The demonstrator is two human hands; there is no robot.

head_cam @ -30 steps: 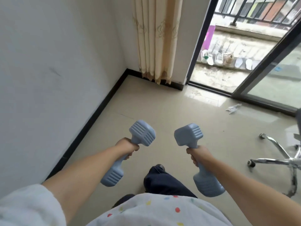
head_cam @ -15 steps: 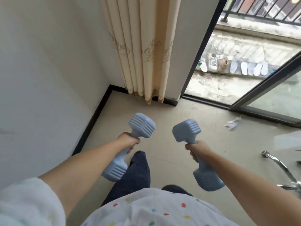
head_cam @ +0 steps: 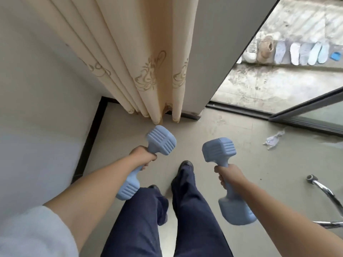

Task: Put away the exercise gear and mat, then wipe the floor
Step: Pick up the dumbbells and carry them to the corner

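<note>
Two pale blue dumbbells are carried above the floor, one in each hand. The left dumbbell (head_cam: 144, 162) is gripped at its narrow handle by the left hand (head_cam: 143, 156), whose fingers are wrapped round the bar; it is tilted, one blocky ribbed head raised forward near the curtain hem and the other lowered toward the left thigh. The right dumbbell (head_cam: 227, 179) is held the same way by the right hand (head_cam: 228, 175), fingers curled about the handle, its upper head squared and grooved, its lower head smooth-sided and slightly blurred. Both weights are seen with a matte, rubbery-looking coating and rounded corners. The two are kept apart, with the legs in dark blue trousers (head_cam: 187, 219) between and beneath them, and one dark shoe (head_cam: 185, 164) is set forward on the floor.

The floor (head_cam: 241, 154) is a smooth beige surface, faintly smudged. A crumpled white scrap (head_cam: 272, 140) is lying on it near the dark sliding-door track (head_cam: 241, 109). A cream pleated curtain (head_cam: 148, 62) with an embroidered motif is hung in the corner, against a white wall edged by a black skirting (head_cam: 89, 143). At the right edge, shiny chrome chair legs (head_cam: 323, 190) are seen. Outside, pale insoles (head_cam: 304, 52) are lined along a rough concrete ledge
</note>
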